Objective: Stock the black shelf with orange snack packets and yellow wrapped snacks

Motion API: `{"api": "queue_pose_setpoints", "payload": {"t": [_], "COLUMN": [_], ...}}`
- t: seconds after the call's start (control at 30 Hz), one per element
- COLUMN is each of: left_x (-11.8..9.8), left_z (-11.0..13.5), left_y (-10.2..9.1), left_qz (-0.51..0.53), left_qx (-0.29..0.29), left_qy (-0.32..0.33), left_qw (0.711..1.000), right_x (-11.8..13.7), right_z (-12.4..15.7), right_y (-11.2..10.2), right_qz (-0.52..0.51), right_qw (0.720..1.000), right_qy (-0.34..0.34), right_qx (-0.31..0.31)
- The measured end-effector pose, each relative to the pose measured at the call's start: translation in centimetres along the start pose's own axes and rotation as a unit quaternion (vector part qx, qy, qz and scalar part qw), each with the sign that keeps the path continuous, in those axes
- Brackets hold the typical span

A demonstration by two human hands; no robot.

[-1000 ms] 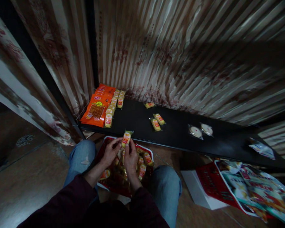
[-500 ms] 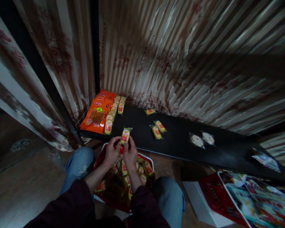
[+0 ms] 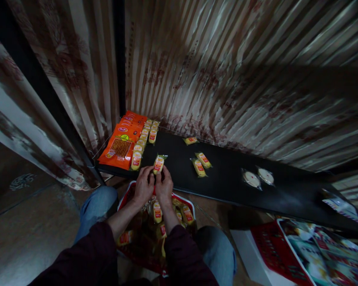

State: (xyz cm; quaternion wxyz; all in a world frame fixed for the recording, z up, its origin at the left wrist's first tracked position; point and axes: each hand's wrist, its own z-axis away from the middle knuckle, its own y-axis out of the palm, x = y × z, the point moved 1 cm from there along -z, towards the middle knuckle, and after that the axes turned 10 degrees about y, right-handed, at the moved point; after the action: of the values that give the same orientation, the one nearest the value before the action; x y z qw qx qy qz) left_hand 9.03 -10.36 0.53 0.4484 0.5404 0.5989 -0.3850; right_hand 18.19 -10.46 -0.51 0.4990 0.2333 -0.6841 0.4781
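Observation:
Between the fingertips of both hands is a small wrapped snack cake (image 3: pixel 159 164), yellow with a red and white label in clear film. My left hand (image 3: pixel 144 183) pinches it from the left, and my right hand (image 3: pixel 164 184) from the right. They hold it upright over the front edge of the black shelf (image 3: pixel 173 155). Below my wrists, between my knees, stands a red basket (image 3: pixel 192 203) with a white rim, holding several more such cakes. To the left on the shelf, similar cakes (image 3: pixel 136 159) lie in overlapping rows beside orange snack packets (image 3: pixel 120 143).
Loose wrapped cakes (image 3: pixel 199 167) lie mid-shelf, with two round white packets (image 3: pixel 252 180) farther right. A clear striped packet (image 3: pixel 341 206) is at the right end. Below stands another red basket (image 3: pixel 276 248) of bagged goods. A dark post (image 3: pixel 119 59) and pleated curtains (image 3: pixel 197 71) border the shelf.
Both hands have moved slightly up and forward with the snack cake, farther over the shelf. The view has shifted a little; the goods on the shelf lie as before.

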Motion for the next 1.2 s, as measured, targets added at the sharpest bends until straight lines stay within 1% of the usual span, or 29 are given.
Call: {"api": "queue_pose_setpoints", "payload": {"t": [0.1, 0.23, 0.33, 0.53, 0.9, 1.2], "left_x": [0.5, 1.3, 1.7, 2.3, 3.3, 3.7], "left_z": [-0.4, -0.8, -1.1, -1.9, -4.3, -5.2], "left_y": [0.2, 0.5, 0.8, 1.2, 2.1, 2.2], "left_qz": [-0.016, -0.103, -0.131, -0.132, -0.135, -0.133], "left_qx": [0.001, 0.031, 0.038, 0.028, 0.016, 0.015], "left_qy": [0.014, 0.051, 0.074, 0.085, 0.094, 0.113], "left_qw": [1.000, 0.993, 0.988, 0.987, 0.986, 0.985], "right_x": [0.1, 0.3, 0.4, 0.7, 1.5, 1.6], "right_z": [-0.8, -1.6, -2.3, -3.7, -6.5, -7.6], "right_y": [0.4, 0.8, 1.2, 2.1, 3.4, 4.1], "right_qz": [-0.011, -0.016, -0.015, -0.025, -0.038, -0.045], "right_qw": [1.000, 1.000, 1.000, 1.000, 0.999, 0.999], "right_qy": [0.007, 0.012, 0.018, 0.018, -0.002, 0.007], "right_qx": [0.006, 0.010, 0.005, 0.001, 0.009, 0.001]}}
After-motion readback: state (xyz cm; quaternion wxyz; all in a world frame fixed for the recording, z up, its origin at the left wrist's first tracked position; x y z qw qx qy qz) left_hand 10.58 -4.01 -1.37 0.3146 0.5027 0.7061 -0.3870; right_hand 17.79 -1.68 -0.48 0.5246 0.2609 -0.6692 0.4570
